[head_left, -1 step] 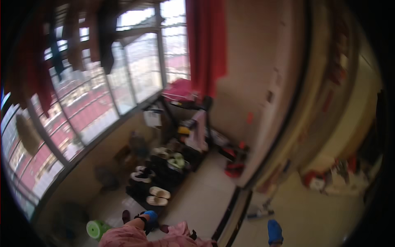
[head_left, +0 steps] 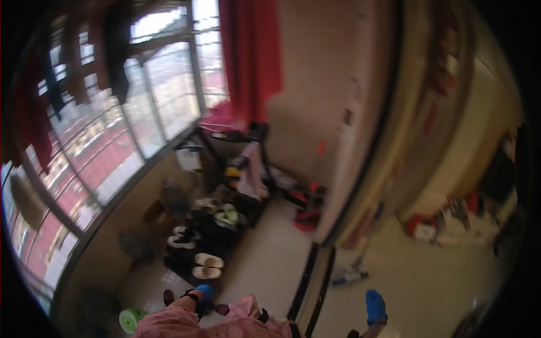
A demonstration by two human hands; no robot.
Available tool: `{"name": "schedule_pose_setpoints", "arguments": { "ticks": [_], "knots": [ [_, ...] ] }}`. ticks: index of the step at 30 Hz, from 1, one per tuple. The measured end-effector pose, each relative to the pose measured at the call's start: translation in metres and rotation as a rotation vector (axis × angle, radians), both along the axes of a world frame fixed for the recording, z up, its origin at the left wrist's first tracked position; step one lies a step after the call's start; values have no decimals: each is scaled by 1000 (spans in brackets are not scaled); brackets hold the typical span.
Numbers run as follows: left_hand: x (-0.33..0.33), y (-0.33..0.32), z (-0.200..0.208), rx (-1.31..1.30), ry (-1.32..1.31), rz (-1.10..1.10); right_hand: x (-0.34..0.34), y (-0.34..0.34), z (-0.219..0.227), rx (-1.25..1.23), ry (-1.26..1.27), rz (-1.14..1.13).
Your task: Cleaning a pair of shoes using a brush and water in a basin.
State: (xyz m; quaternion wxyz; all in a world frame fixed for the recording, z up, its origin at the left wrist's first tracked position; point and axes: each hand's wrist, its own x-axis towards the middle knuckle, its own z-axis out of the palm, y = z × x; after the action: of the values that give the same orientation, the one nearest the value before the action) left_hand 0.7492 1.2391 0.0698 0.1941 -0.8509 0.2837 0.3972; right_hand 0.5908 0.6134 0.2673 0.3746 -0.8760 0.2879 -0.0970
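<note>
A blue glove covers my left hand [head_left: 205,290], low in the picture at the end of a pink sleeve [head_left: 169,324] with a black band near the wrist. No held thing shows there; its fingers are blurred. Dark red shoe tips [head_left: 168,297] appear beside it. Farther right, my right hand [head_left: 376,307], also gloved in blue, is over the tiled floor [head_left: 406,281]. It points forward with nothing visible in it, and its fingers blend into one blurred shape. Nearest to it is a flat mop head [head_left: 350,278] on the floor.
Pairs of shoes, including cream slip-ons [head_left: 208,266], cover a low rack [head_left: 217,281] ahead. A green round container [head_left: 130,320] stands at lower left. A dark door track [head_left: 304,281] crosses the floor. Windows [head_left: 129,135] line the left, beside a red curtain [head_left: 251,62].
The whole view has swung slightly right, so the windows, curtain and shoe rack sit farther left. Both gloved hands stay low in the picture, and more of the right wrist shows.
</note>
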Motion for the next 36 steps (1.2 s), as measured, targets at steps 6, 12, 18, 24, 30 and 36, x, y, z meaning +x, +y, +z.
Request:
{"name": "schedule_pose_setpoints", "arguments": {
  "ticks": [6,12,18,24,30,36],
  "knots": [
    [80,-155,22,-253,169,-480,-101,-34,28,123,98,-378],
    [134,-269,-21,10,282,-727,-178,-77,-21,506,179,-572],
    [173,-357,-41,-91,365,-854,-241,-141,-50,560,246,-745],
    [248,-516,-34,90,370,-848,-261,-243,-69,715,-49,-970],
    [236,-786,-78,3,-35,-961,-322,-304,-76,1082,-107,-1310],
    [81,-1110,-63,-469,274,-975,-413,-340,-52,954,-334,-1546]
  ]
}}
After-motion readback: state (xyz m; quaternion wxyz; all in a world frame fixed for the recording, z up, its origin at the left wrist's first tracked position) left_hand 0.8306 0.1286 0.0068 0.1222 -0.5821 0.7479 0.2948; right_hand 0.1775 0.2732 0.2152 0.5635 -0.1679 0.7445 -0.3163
